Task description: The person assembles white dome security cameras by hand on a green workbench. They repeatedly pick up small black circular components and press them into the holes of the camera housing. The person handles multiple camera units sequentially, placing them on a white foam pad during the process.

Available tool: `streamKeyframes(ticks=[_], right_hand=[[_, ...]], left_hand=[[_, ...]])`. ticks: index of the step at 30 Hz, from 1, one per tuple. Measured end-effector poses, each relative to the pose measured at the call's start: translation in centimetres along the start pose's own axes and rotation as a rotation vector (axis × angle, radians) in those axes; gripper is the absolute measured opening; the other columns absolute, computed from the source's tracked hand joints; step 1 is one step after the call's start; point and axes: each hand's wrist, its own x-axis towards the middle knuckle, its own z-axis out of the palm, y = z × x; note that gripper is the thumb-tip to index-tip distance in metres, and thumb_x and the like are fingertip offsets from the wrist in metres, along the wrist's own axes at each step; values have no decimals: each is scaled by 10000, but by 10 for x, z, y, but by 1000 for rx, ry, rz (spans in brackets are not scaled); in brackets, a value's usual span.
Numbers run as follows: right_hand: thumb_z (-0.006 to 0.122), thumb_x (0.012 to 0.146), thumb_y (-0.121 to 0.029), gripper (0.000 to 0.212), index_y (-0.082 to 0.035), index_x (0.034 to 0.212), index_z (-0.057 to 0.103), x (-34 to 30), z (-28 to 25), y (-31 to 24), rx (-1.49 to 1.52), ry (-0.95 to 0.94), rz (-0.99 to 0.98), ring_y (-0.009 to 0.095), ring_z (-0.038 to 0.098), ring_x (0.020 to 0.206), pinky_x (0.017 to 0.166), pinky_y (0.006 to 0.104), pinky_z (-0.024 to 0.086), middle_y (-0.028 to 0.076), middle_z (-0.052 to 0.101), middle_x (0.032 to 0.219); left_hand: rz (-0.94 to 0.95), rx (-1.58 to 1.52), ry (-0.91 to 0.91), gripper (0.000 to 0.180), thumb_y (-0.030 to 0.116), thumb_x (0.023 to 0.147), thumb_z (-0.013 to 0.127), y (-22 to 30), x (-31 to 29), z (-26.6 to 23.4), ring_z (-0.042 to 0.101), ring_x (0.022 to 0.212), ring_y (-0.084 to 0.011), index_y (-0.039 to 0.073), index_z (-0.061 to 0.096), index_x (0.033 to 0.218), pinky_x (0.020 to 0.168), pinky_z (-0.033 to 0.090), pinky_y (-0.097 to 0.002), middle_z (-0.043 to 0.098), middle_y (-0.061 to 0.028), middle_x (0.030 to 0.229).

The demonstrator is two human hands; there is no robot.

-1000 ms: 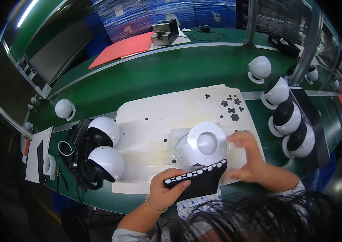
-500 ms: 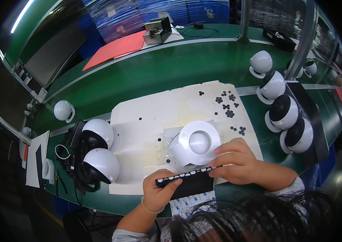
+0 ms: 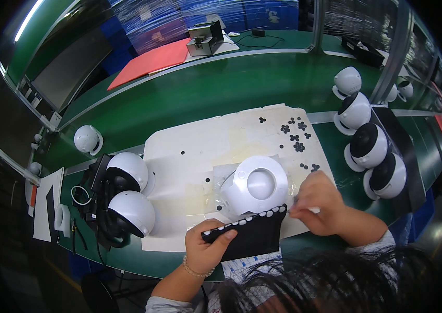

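My left hand (image 3: 208, 248) grips the left end of a black sheet (image 3: 252, 239), thumb on the near side. White round dots line the sheet's folded-over upper edge. At the sheet's right corner my right hand (image 3: 319, 203) is closed in a pinch; a small pale bit shows by its fingers, too small to name. Just beyond the sheet, a white round-bodied camera (image 3: 278, 182) lies with its ring-shaped base facing up on a clear film. Beneath it is a cream cardboard mat (image 3: 174, 208). Small black round pads (image 3: 298, 147) are scattered on the mat's far right, several in clusters.
White ball-shaped cameras stand in a row at right (image 3: 369, 141) and in a pair at left (image 3: 132, 208), beside black cables (image 3: 103, 224). Another camera (image 3: 86, 140) sits far left. Pliers (image 3: 78, 235) lie near the left edge. A metal box (image 3: 203, 41) and red sheet (image 3: 150, 61) are at the back.
My right hand has moved right and its fingers have closed together at the sheet's corner. The sheet's right end has risen, and more of its black face shows. My left hand keeps its grip.
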Motion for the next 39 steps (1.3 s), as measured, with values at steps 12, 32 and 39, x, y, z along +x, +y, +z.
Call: streamKeyframes(ticks=[12,32,39], right_hand=[[614,749,-37,310,-89,1052,575,15,18,-17,191,-305,-130,189,560,738,600,312,431,74,546,966],[470,790,92,593,-46,1324,252,42,21,34,576,17,520,115,528,802,728,230,429,137,404,1124],[527,776,48,529,-54,1263,348,37,17,29,86,-43,295,171,561,826,708,276,443,119,513,1016]], left_hand=[[65,69,-126,190,-54,684,680,-7,-1,2,594,668,-175,-11,584,843,580,453,-262,611,-125,735],[621,430,-392,358,119,593,668,-19,14,-7,585,663,-213,53,622,943,589,451,-302,536,-107,1208],[614,457,-369,356,125,594,673,-20,12,-5,586,663,-208,49,623,938,584,450,-301,546,-114,1193]])
